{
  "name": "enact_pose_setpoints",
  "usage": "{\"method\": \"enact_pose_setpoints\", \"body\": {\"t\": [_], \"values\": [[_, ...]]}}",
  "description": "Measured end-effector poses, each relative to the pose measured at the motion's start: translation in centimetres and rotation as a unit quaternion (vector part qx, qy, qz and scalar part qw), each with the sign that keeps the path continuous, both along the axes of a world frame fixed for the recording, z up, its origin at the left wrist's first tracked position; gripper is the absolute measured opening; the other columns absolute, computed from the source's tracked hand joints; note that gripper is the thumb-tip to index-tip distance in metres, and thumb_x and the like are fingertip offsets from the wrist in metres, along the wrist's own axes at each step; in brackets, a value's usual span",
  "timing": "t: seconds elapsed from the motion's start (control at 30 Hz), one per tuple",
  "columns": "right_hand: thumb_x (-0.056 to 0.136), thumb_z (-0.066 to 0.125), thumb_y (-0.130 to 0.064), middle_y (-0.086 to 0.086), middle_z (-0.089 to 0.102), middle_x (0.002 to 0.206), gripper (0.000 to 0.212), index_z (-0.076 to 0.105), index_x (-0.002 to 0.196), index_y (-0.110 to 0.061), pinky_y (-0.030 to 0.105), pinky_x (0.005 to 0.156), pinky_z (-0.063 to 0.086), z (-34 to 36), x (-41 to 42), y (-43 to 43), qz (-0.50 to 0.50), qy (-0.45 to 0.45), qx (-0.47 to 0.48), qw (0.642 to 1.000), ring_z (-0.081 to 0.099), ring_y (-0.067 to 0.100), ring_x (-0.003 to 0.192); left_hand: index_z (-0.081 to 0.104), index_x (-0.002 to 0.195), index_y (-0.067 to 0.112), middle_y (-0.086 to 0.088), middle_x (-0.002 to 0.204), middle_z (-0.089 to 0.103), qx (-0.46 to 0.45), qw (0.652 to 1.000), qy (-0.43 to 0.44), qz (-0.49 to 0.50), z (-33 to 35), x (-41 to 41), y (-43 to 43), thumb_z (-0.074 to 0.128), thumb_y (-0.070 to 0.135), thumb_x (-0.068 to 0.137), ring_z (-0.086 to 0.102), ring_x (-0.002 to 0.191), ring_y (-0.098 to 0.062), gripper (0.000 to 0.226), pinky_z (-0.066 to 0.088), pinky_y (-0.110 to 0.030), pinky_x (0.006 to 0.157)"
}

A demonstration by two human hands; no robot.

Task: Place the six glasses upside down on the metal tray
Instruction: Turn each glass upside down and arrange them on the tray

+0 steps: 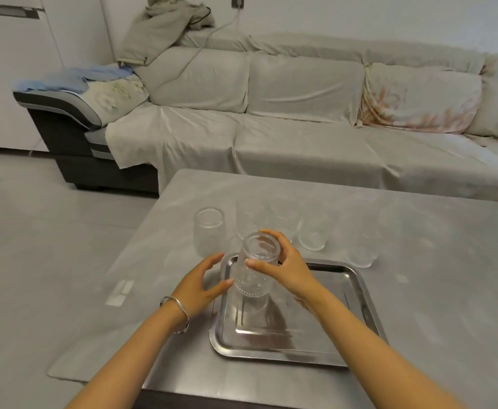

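My right hand (283,262) grips a clear ribbed glass (253,276) near its upper end, holding it just above the far left corner of the metal tray (345,346). It looks upside down, base up. My left hand (202,281) hovers open beside the glass on its left, fingertips close to its wall. Several more clear glasses stand on the table behind the tray: one at the left (209,231), a cluster in the middle (252,219), one further right (314,228) and one at the tray's far right corner (361,249).
The tray lies on a grey table (433,290) near its front edge. A small white slip (121,292) rests on the table to the left. A cloth-covered sofa (300,137) stands behind the table.
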State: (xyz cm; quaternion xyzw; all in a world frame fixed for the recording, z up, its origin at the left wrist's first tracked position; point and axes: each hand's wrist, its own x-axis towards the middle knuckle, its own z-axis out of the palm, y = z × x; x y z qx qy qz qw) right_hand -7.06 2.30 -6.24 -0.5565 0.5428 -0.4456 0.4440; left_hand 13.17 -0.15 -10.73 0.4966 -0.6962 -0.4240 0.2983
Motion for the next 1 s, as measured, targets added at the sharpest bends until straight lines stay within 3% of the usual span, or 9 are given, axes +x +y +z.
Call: {"method": "enact_pose_setpoints", "body": {"t": [0.2,0.53,0.67,0.8,1.0], "values": [[0.045,0.087,-0.05,-0.006,0.059,0.127,0.087,0.053,0.124,-0.033,0.044,0.103,0.046,-1.9,0.1,-1.4,-0.008,-0.008,0.021,1.0,0.056,0.014,0.119,0.035,0.138,0.024,0.004,0.138,0.048,0.023,1.0,0.001,0.016,-2.7,0.5,-0.2,0.065,0.026,0.081,0.042,0.12,0.001,0.065,0.032,-0.018,0.1],[0.046,0.086,-0.052,-0.007,0.057,0.128,0.087,0.051,0.124,-0.035,0.044,0.103,0.047,-2.5,0.6,-1.6,0.003,0.011,0.011,1.0,0.055,0.014,0.12,0.03,0.14,0.025,0.002,0.139,0.048,0.033,0.999,0.025,0.022,-3.2,0.2,-0.1,0.064,0.027,0.081,0.043,0.127,-0.01,0.067,0.034,-0.028,0.106],[0.052,0.082,-0.053,-0.007,0.051,0.135,0.084,0.047,0.128,-0.038,0.043,0.106,0.043,-2.3,0.4,-1.5,0.017,0.025,0.012,0.999,0.05,0.015,0.125,0.036,0.135,0.024,0.003,0.135,0.05,0.0,0.998,0.05,0.048,-3.0,0.3,-0.3,0.065,0.023,0.081,0.045,0.125,-0.011,0.061,0.035,-0.024,0.104],[0.061,0.074,-0.056,-0.018,0.05,0.135,0.074,0.047,0.128,-0.04,0.027,0.103,0.044,-1.9,-0.7,-1.9,0.029,0.006,0.018,0.999,0.046,0.004,0.127,0.039,0.128,0.031,0.009,0.132,0.045,-0.056,0.982,0.112,0.143,-2.0,0.9,-2.4,0.066,0.025,0.079,0.045,0.121,-0.014,0.056,0.037,-0.029,0.1],[0.069,0.067,-0.048,-0.012,0.057,0.131,0.066,0.05,0.13,-0.028,0.009,0.079,0.05,-1.2,-2.2,-3.4,0.019,-0.032,0.021,0.999,0.057,-0.009,0.11,0.029,0.137,0.024,0.001,0.145,0.035,-0.063,0.972,0.116,0.196,-0.7,0.8,-7.6,0.075,0.033,0.07,0.04,0.119,-0.012,0.082,0.035,-0.028,0.096]]}}
